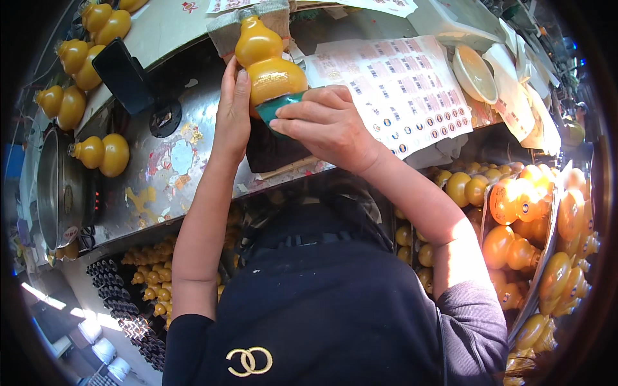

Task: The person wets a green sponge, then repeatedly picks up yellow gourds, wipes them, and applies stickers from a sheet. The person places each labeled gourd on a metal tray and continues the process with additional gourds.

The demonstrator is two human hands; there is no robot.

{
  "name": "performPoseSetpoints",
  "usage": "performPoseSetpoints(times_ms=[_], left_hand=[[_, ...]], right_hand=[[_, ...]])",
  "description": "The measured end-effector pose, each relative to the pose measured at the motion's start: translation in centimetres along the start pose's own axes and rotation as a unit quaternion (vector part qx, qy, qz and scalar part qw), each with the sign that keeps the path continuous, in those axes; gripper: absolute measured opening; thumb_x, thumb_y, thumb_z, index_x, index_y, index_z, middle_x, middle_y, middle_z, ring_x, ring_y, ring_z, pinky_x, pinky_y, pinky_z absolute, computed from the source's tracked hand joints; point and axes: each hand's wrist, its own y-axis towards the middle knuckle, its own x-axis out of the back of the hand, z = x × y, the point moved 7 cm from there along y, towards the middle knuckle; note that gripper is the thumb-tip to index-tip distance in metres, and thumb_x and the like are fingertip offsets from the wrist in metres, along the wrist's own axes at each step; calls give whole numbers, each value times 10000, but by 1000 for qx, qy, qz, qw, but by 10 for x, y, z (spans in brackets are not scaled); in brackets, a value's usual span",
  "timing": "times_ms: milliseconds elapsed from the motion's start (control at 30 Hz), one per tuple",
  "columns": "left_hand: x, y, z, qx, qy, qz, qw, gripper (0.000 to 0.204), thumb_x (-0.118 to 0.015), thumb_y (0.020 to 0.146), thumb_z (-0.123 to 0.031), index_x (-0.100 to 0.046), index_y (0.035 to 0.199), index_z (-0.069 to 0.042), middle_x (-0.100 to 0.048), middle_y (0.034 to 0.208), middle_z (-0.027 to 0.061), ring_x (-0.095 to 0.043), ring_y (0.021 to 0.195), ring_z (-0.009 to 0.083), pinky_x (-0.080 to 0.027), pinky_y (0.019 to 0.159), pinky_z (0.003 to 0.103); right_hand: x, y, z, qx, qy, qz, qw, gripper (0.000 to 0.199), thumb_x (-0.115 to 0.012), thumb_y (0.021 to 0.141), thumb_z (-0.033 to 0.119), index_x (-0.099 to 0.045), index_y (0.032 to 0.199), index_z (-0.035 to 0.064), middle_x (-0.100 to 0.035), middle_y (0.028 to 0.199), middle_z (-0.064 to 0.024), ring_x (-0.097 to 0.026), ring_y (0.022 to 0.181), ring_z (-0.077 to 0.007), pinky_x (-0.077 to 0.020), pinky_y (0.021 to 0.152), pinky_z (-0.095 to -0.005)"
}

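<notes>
A glossy yellow gourd-shaped bottle [269,63] leans at the far edge of the bench, its narrow neck pointing away from me. My left hand [234,106] holds it along the left side, thumb nearer me and fingers partly hidden behind it. Pinched in my right hand [331,125] is a flat green scraper [278,110], pressed against the bottle's lower bulb. Beneath the bulb lies a dark pad [270,153]. To the right, sheets of printed stickers [405,87] are spread out, some spots on them bare.
At the left stand a phone on a stand [125,74], a metal pan [56,186] and several more yellow gourd bottles [112,154]. A white bowl [475,74] sits right of the sheets. Crates of gourd bottles [515,248] are stacked at my right, below the bench edge.
</notes>
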Motion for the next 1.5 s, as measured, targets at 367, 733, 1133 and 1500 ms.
performPoseSetpoints(times_ms=[367,733,1133,1500], left_hand=[[3,-10,4,-43,104,-36,993,803,-419,962,-556,-110,1503,-49,-386,1407,168,-412,1288,246,-314,1074,334],[-3,-16,0,-22,90,-24,995,745,-353,991,-534,-70,1514,-86,-312,1453,171,-328,1343,244,-215,1119,348],[-19,-18,-13,-13,35,-68,997,597,-273,1034,-426,-178,1494,-58,-317,1465,128,-328,1351,209,-247,1118,333],[-1,-10,8,10,-31,-2,999,587,-276,1033,-417,-216,1469,-27,-431,1385,157,-438,1283,219,-322,1080,325]], right_hand=[[4,-24,-34,-327,207,-87,918,368,-658,881,211,-475,1154,43,-630,936,-189,-658,823,-357,-514,704,-390],[-11,-47,-94,-489,265,-97,825,343,-680,842,218,-542,1084,18,-618,925,-123,-603,846,-185,-489,760,-319],[-14,44,-95,-290,163,117,936,322,-649,867,234,-583,1105,27,-639,993,-153,-649,887,-229,-510,776,-334],[2,1,8,35,-40,19,998,222,-622,733,115,-628,953,149,-598,930,30,-567,888,-142,-410,750,-298]])
